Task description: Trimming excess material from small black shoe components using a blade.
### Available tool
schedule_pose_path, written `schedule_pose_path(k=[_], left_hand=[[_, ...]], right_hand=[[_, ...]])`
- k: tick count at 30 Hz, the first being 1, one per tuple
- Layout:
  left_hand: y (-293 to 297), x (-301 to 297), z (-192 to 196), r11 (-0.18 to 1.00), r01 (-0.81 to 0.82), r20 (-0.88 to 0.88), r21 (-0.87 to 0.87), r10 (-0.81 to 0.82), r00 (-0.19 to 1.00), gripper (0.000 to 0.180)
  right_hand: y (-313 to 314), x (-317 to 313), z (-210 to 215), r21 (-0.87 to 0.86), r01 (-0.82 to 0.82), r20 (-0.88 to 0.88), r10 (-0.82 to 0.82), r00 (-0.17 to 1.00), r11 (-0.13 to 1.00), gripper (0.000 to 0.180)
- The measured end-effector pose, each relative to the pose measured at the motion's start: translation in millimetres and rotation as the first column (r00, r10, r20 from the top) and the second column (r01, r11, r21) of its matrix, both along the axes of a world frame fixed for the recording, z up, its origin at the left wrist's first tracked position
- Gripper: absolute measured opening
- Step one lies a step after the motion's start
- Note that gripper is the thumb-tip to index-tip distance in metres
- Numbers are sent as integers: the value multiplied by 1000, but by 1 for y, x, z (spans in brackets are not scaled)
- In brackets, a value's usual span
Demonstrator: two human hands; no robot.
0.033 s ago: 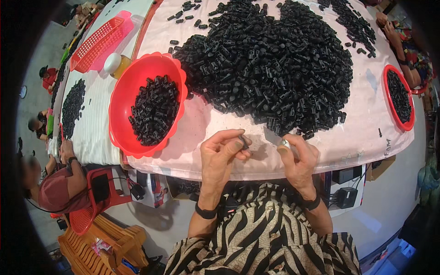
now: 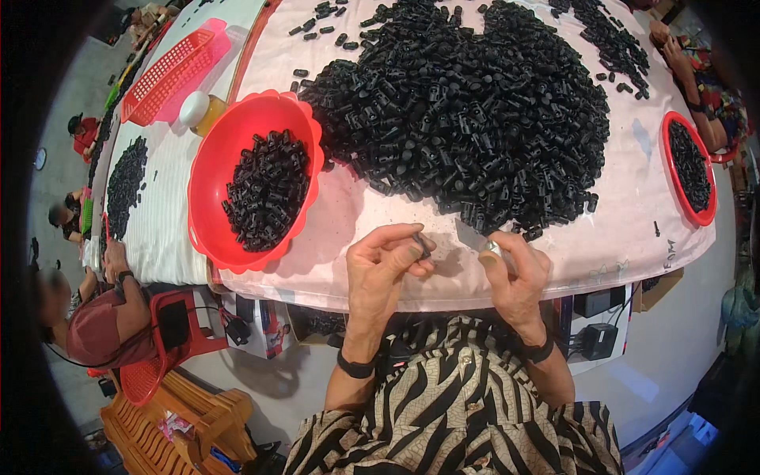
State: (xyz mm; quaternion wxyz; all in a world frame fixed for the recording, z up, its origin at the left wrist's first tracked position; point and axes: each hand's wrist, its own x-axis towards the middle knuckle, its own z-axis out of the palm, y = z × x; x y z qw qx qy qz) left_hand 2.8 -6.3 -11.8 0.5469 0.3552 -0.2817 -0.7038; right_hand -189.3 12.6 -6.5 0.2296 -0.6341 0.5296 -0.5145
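Observation:
My left hand (image 2: 375, 273) is closed, pinching a small black plastic piece (image 2: 423, 247) between thumb and fingers. A flat metal blade (image 2: 470, 237) sticks out from my right hand (image 2: 519, 279); its grip end looks silvery and is mostly covered by my thumb and fingers. Its tip points left, toward the black piece, with a gap between them. Both hands hover over the near edge of the pink cloth, just this side of a big heap of small black cylindrical pieces (image 2: 475, 119). To the left, a red scalloped bowl (image 2: 207, 186) holds more such pieces.
A jar with a white lid (image 2: 207, 112) and a red perforated basket (image 2: 162, 75) stand beyond the bowl. At far right is a red oval tray (image 2: 674, 170) of black pieces. Other people sit around the table; a red chair (image 2: 210, 342) stands at lower left.

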Motion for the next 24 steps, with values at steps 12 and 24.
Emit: schedule_pose_path(k=[12, 24], left_hand=[[-3, -3, 4, 997, 40, -88, -71, -47, 995, 22], [2, -24, 16, 990, -26, 454, -142, 88, 887, 17]], right_hand=[[-3, 0, -3, -57, -18, -27, 17, 999, 998, 19], [4, -5, 1, 84, 53, 52, -57, 997, 995, 20]])
